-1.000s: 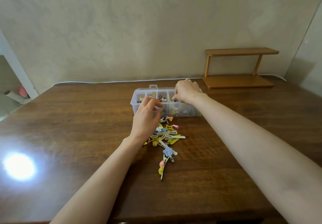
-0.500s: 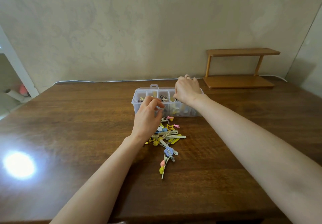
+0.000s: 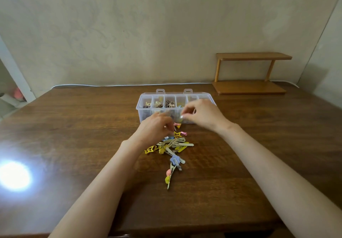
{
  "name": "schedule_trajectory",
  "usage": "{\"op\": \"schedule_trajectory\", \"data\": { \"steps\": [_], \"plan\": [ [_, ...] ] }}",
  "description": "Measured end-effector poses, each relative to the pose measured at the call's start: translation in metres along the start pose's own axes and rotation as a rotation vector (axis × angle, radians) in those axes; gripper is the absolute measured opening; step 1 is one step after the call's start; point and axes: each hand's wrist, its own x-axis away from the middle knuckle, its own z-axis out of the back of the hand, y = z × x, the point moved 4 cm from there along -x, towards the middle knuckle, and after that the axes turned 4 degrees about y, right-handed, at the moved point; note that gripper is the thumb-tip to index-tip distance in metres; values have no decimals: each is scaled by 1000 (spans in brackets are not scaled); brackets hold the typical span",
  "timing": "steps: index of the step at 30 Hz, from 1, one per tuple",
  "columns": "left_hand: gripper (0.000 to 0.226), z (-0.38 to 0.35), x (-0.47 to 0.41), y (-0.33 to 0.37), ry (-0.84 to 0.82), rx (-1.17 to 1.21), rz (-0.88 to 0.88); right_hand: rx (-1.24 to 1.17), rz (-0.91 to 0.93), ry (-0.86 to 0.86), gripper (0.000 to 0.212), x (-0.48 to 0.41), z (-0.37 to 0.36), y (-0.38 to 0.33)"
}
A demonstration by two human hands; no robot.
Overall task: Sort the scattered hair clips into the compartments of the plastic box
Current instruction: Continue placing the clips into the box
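Your left hand [image 3: 154, 129] and right hand [image 3: 203, 115] curled near the hair clips [image 3: 174, 145] mid-desk; I couldn't tell what they pinched. Clips seemed light, stiff, slippery: pinch flat blades.

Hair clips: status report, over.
Left hand down at hair clips, grip unclear. Right hand pinched before plastic box, hold unclear. Most clips loose on table; box's left compartments hold some. Only the hands front the box.
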Motion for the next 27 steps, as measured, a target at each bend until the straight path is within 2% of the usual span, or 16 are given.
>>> {"op": "schedule_trajectory", "data": {
  "steps": [2, 5, 11, 14, 18, 24, 27],
  "plan": [
    [8, -1, 0, -5, -69, -9, 26, -67, -58, -251, 7, 11, -15, 0],
    [8, -2, 0, -11, -156, -10, 59, -60, -88, -340, 12, 16, -29, 5],
    [7, -4, 0, -12, -150, 13, 59, -61, -55, -263, 12, 20, -34, 10],
    [7, -4, 0, -14, -132, 15, 64, -171, -108, -231, 17, 23, -26, 15],
    [7, -6, -1, -16, -119, 14, 77, -291, -173, -198, 13, 25, -18, 22],
    [6, -5, 0, -11, -69, 71, 80, -396, -180, -87, 10, 25, -12, 25],
    [9, -4, 0, -9, -37, 87, 82, -388, -183, 52, 8, 24, -5, 24]
  ]
}}
